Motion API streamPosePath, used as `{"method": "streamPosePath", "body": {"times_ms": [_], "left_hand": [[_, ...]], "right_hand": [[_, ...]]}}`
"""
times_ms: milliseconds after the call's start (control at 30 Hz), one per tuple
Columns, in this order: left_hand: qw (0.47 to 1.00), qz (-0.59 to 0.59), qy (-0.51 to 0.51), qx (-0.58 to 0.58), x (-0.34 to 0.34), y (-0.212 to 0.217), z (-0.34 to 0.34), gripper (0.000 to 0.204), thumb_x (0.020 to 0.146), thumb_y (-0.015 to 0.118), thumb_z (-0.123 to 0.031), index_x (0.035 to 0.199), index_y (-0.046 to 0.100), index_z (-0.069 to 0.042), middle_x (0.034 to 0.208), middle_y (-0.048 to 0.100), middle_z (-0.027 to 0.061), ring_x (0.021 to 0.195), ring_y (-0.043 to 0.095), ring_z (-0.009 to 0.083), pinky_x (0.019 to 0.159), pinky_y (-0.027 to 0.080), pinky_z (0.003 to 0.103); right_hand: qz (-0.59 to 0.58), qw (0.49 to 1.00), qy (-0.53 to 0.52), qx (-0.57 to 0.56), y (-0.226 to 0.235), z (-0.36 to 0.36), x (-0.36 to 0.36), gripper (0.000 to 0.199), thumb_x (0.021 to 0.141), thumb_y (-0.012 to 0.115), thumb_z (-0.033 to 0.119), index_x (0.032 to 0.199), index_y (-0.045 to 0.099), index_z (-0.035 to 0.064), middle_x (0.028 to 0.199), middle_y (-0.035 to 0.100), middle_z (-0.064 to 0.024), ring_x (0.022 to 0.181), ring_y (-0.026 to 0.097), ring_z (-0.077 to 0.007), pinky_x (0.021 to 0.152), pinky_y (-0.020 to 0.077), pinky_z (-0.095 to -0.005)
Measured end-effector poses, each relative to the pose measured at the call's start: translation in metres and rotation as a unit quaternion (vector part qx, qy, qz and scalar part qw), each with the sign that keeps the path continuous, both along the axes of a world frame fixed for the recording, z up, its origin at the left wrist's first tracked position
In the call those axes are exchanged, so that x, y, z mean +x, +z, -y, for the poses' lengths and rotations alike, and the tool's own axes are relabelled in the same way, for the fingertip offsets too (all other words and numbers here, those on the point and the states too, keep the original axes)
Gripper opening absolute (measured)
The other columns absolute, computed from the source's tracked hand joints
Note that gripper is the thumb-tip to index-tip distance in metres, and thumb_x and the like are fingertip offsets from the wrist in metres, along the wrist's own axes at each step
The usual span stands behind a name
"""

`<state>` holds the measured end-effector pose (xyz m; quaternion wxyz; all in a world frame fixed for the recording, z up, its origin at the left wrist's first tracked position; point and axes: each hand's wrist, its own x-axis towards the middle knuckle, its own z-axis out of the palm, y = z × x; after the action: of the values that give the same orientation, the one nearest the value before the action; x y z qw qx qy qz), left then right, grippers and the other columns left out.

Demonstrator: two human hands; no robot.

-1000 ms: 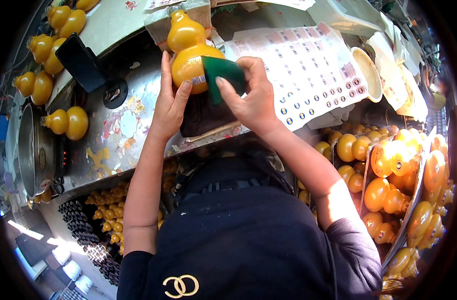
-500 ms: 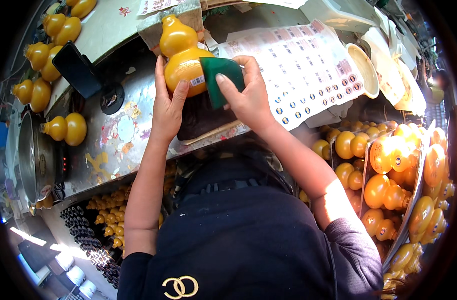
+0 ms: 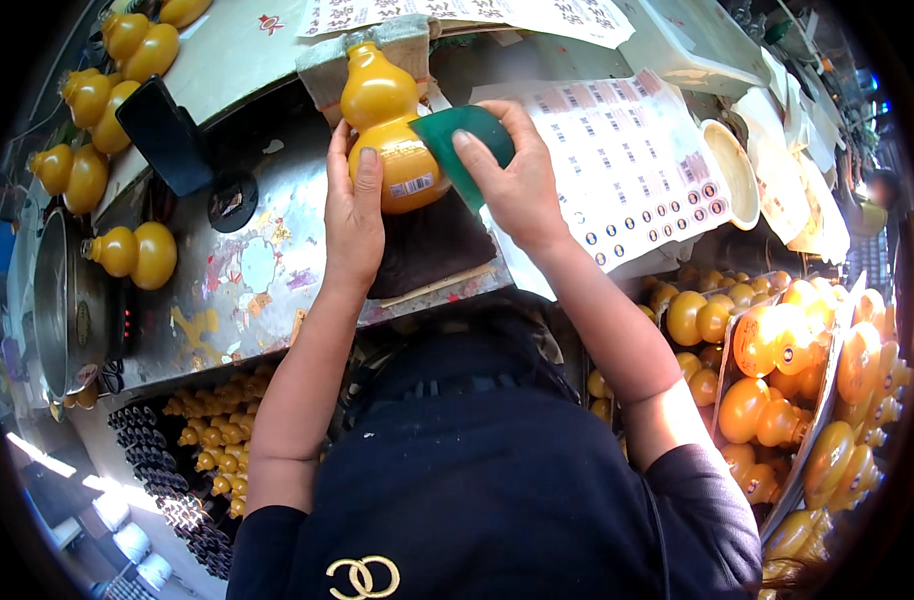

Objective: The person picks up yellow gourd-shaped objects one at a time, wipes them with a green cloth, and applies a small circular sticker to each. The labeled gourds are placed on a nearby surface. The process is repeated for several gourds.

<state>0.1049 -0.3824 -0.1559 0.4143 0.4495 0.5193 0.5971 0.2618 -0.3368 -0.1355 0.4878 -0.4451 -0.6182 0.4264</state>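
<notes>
A yellow gourd-shaped bottle (image 3: 385,125) with a small white label lies on a dark cloth (image 3: 432,250) on the metal worktop (image 3: 247,280). My left hand (image 3: 352,205) grips the bottle's lower bulb from the left. My right hand (image 3: 512,180) holds a green flat scraper (image 3: 462,145) pressed against the bottle's right side, next to the label.
A sheet of small round stickers (image 3: 627,170) lies right of the bottle. More yellow gourd bottles (image 3: 137,255) stand at the left, and many fill bins (image 3: 777,350) at the right. A black phone (image 3: 167,135), a metal pot (image 3: 57,300) and a tray of small bottles (image 3: 192,460) are left.
Both hands with the bottle and scraper have shifted slightly up and left in the picture. The scraper stays against the bottle's side.
</notes>
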Motion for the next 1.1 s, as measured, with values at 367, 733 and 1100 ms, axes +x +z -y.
{"method": "streamPosePath", "body": {"times_ms": [367, 733, 1100], "left_hand": [[0.989, 0.148, -0.021, 0.002, 0.0, -0.002, 0.004, 0.053, 0.104, 0.025, -0.035, 0.146, 0.023, -0.004, 0.145, 0.033, 0.0121, 0.135, 0.032, 0.02, 0.112, 0.024, 0.034], [0.992, 0.12, -0.044, 0.001, -0.009, -0.008, 0.0, 0.055, 0.103, 0.032, -0.038, 0.145, 0.027, -0.003, 0.14, 0.041, 0.0122, 0.129, 0.041, 0.0199, 0.108, 0.031, 0.032], [0.985, 0.17, -0.036, -0.018, -0.007, -0.005, 0.003, 0.054, 0.104, 0.03, -0.035, 0.146, 0.024, -0.003, 0.144, 0.036, 0.0107, 0.134, 0.034, 0.019, 0.112, 0.025, 0.033]], "right_hand": [[0.17, 0.953, 0.204, 0.144, 0.04, -0.056, -0.012, 0.035, 0.079, 0.064, 0.023, 0.107, 0.059, 0.0016, 0.092, 0.063, -0.0158, 0.083, 0.064, -0.0236, 0.076, 0.0503, -0.0317], [0.296, 0.81, 0.18, 0.473, 0.008, 0.022, 0.019, 0.031, 0.071, 0.067, 0.009, 0.098, 0.067, 0.0239, 0.099, 0.06, 0.0071, 0.091, 0.057, -0.0111, 0.078, 0.04, -0.029], [0.143, 0.958, 0.193, 0.154, 0.035, -0.042, -0.002, 0.03, 0.082, 0.065, 0.017, 0.106, 0.061, 0.0005, 0.1, 0.064, -0.0172, 0.093, 0.063, -0.0314, 0.083, 0.0493, -0.035]]}}
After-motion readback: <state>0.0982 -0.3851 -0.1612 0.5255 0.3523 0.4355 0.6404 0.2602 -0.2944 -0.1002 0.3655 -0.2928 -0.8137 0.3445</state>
